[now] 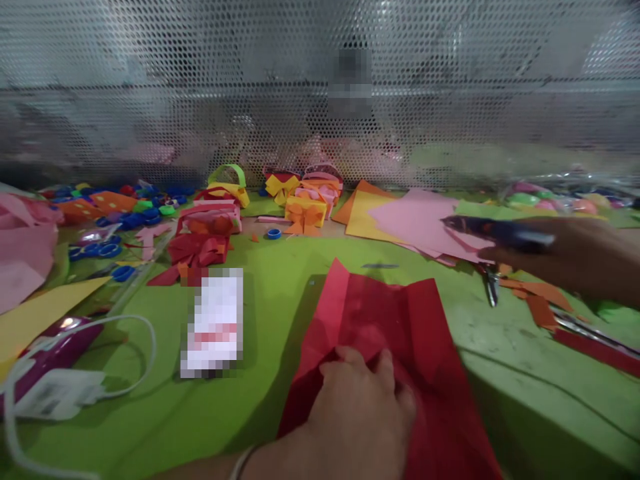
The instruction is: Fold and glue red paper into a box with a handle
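A sheet of red paper (380, 307), creased into upright side folds, lies in front of me on the green tabletop. My left hand (363, 407) presses down on it with bent, somewhat spread fingers, holding it; the fingertips partly sink behind a fold. At the right, my right hand (565, 250) is closed around a dark blue, stapler-like tool (505, 232), blurred by motion. The tool's tip hovers over or touches the pink paper sheets (415, 217); I cannot tell which. Beneath that hand lies a small metal-tipped tool (492, 287).
Small paper baskets with bows (210, 220) stand along the back by a perforated metal screen (280, 87). Blue scissors (103, 248) lie left. A blurred-out phone-like object (213, 327), a white cable (145, 333) and orange scraps (545, 297) lie around the red paper.
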A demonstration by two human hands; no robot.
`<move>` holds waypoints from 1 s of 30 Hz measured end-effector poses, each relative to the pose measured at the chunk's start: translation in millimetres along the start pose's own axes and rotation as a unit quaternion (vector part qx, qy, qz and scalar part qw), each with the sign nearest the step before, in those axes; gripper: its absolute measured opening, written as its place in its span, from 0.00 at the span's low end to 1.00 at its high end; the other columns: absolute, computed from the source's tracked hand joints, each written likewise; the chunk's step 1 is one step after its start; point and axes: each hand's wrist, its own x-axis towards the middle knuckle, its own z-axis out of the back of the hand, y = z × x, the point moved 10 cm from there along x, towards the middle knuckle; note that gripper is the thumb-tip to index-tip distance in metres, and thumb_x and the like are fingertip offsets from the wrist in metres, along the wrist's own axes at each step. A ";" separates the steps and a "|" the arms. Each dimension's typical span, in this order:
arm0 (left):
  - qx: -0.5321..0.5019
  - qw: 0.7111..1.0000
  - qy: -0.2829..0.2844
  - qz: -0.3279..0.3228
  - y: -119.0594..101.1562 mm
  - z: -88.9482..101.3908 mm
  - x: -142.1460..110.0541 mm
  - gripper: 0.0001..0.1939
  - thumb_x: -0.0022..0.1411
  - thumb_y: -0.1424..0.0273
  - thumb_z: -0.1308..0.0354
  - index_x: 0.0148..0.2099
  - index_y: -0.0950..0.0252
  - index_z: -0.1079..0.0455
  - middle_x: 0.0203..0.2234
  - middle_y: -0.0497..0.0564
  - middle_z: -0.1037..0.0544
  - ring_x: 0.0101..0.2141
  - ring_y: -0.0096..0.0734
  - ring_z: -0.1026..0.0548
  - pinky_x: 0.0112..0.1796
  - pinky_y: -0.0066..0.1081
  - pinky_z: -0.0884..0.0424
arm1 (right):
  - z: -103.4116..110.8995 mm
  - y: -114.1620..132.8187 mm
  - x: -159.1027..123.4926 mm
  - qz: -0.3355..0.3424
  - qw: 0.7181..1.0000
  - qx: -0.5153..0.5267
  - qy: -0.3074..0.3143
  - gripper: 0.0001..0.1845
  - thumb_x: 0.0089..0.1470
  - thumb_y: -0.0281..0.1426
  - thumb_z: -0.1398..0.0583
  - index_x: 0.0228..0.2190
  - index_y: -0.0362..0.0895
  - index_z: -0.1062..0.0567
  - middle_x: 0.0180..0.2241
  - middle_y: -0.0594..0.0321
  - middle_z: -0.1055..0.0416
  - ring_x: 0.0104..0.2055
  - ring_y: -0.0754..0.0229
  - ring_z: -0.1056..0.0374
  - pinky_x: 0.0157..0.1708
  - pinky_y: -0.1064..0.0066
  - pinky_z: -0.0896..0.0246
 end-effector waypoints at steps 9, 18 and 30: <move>-0.013 0.970 -0.234 -0.059 6.7 55.6 -30.0 0.13 0.68 0.67 0.51 0.44 0.60 0.25 0.45 0.51 0.23 0.40 0.37 0.26 0.38 0.33 0.31 | -37.3 -6.3 -67.1 0.101 0.985 -0.046 -0.130 0.26 0.49 0.46 0.51 0.41 0.41 0.28 0.54 0.39 0.35 0.60 0.37 0.43 0.57 0.47 0.46; -0.163 0.938 -0.277 0.131 99.1 47.8 -49.7 0.24 0.70 0.60 0.63 0.26 0.63 0.35 0.25 0.50 0.30 0.28 0.34 0.31 0.31 0.34 0.39 | -80.5 53.9 -130.9 0.004 0.933 0.351 0.083 0.25 0.58 0.49 0.52 0.44 0.51 0.24 0.41 0.53 0.23 0.44 0.44 0.27 0.41 0.54 0.30; -0.189 0.951 -0.239 0.050 59.0 37.1 -25.5 0.18 0.64 0.58 0.50 0.45 0.65 0.28 0.40 0.56 0.24 0.39 0.44 0.26 0.42 0.42 0.32 | -77.7 117.3 -116.5 0.006 0.888 0.434 0.154 0.25 0.50 0.41 0.45 0.49 0.45 0.34 0.30 0.60 0.26 0.31 0.55 0.30 0.30 0.66 0.37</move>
